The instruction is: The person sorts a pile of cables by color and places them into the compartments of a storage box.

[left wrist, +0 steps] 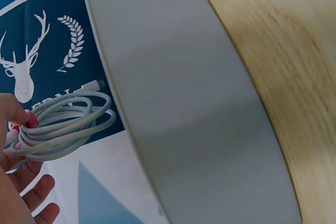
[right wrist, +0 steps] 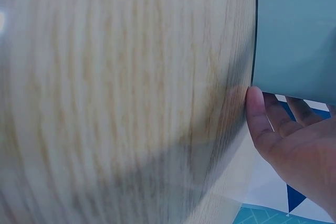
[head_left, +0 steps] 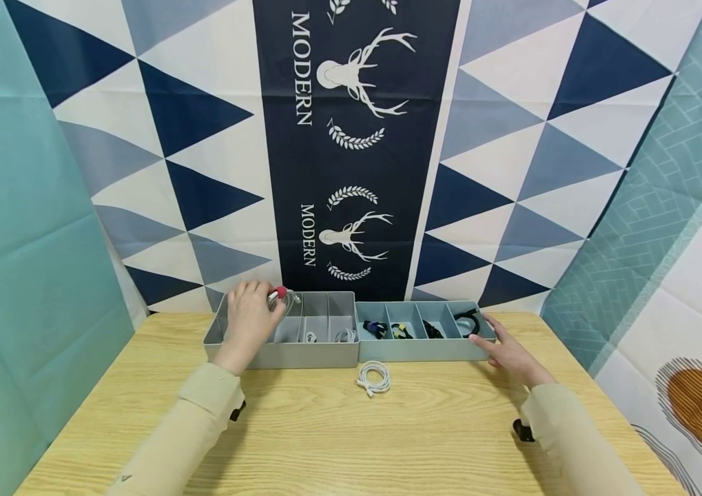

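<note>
A coiled pale cable with a red tie [left wrist: 79, 114] hangs from my left hand [head_left: 250, 320], pinched at the tie between thumb and fingers. The other fingers of that hand spread loosely below the coil in the left wrist view. It is above the grey divided box [head_left: 301, 356], whose compartments hold small white coils [head_left: 345, 335]. My right hand [head_left: 512, 353] touches the right end of the light blue divided box [head_left: 425, 351] with extended fingers [right wrist: 256, 103]. Dark bundled cables [head_left: 432, 331] lie in the blue box's compartments.
The two boxes stand side by side at the back of the wooden table [head_left: 351, 441]. A coiled white cable [head_left: 373, 379] lies in front of them. Patterned cloth [head_left: 351, 138] hangs right behind the boxes, with more cloth at both sides.
</note>
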`<action>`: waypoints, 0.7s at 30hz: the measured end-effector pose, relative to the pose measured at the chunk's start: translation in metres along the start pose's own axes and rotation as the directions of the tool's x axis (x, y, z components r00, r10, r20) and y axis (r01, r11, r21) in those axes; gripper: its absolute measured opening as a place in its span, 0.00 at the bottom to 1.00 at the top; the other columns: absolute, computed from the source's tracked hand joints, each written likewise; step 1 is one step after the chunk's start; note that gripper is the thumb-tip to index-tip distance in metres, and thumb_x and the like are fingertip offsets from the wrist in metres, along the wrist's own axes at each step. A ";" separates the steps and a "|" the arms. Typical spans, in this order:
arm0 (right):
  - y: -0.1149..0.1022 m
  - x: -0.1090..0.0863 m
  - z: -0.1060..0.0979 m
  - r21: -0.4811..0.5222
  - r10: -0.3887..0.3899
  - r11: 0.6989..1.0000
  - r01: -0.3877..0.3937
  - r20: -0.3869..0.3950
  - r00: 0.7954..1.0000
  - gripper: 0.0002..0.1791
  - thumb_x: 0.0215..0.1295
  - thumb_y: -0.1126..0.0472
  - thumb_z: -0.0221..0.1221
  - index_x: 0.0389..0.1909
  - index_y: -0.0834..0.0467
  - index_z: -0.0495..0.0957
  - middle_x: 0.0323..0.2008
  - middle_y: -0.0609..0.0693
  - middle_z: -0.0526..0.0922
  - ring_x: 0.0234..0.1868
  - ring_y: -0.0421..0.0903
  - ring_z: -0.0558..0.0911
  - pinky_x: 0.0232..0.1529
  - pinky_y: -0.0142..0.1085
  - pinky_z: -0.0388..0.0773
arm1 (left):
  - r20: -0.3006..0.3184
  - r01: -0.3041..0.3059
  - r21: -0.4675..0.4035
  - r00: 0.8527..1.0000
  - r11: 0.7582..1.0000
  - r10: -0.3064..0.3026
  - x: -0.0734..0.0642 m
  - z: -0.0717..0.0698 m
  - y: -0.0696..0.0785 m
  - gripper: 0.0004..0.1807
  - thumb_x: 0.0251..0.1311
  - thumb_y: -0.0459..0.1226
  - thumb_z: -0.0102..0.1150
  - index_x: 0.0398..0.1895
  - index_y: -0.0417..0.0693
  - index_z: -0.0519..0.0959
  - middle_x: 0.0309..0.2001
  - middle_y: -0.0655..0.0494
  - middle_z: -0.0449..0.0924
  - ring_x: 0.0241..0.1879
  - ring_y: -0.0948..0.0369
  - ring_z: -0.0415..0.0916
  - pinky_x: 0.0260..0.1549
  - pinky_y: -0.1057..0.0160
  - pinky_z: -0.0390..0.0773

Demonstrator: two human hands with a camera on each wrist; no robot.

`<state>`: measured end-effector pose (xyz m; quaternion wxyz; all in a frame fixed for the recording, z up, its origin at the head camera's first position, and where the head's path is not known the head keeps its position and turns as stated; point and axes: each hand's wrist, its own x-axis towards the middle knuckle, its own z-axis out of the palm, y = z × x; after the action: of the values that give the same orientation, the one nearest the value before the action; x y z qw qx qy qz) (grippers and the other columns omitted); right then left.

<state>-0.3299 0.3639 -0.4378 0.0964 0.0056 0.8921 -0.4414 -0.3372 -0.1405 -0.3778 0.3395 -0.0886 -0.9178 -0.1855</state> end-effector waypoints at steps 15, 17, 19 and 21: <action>0.003 0.002 0.000 -0.004 0.015 1.000 -0.015 -0.007 1.000 0.52 0.64 0.36 0.51 0.74 0.48 0.28 0.71 0.71 0.29 0.68 0.72 0.49 0.60 0.60 0.63 | 0.048 0.063 0.029 0.997 0.998 -0.065 -0.001 0.023 -0.005 0.11 0.52 0.42 0.60 0.32 0.43 0.77 0.35 0.48 0.77 0.41 0.49 0.68 0.40 0.50 0.64; 0.003 0.003 0.000 -0.011 0.017 1.000 -0.018 -0.008 1.000 0.52 0.64 0.36 0.51 0.74 0.48 0.28 0.71 0.70 0.29 0.68 0.72 0.47 0.60 0.61 0.62 | 0.058 0.064 0.023 0.996 0.998 -0.065 -0.002 0.026 -0.007 0.11 0.52 0.42 0.60 0.32 0.43 0.77 0.36 0.47 0.78 0.42 0.49 0.68 0.41 0.49 0.64; 0.002 0.003 0.001 -0.013 0.020 1.000 -0.020 -0.010 1.000 0.52 0.64 0.36 0.51 0.75 0.48 0.28 0.71 0.70 0.30 0.69 0.72 0.46 0.61 0.62 0.61 | 0.061 0.071 0.013 0.996 0.997 -0.072 -0.003 0.029 -0.009 0.11 0.52 0.42 0.60 0.32 0.43 0.77 0.36 0.47 0.78 0.42 0.48 0.68 0.42 0.49 0.64; 0.001 0.003 0.001 -0.017 0.019 1.000 -0.019 -0.008 1.000 0.52 0.64 0.36 0.51 0.74 0.48 0.28 0.71 0.70 0.30 0.69 0.72 0.45 0.61 0.62 0.60 | 0.065 0.085 -0.005 0.994 0.996 -0.085 -0.003 0.031 -0.011 0.11 0.51 0.42 0.60 0.33 0.43 0.78 0.37 0.47 0.78 0.43 0.48 0.68 0.42 0.49 0.64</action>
<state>-0.3328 0.3640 -0.4398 0.0971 0.0150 0.8962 -0.4327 -0.3563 -0.1383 -0.4050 0.3010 -0.0569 -0.9306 -0.2006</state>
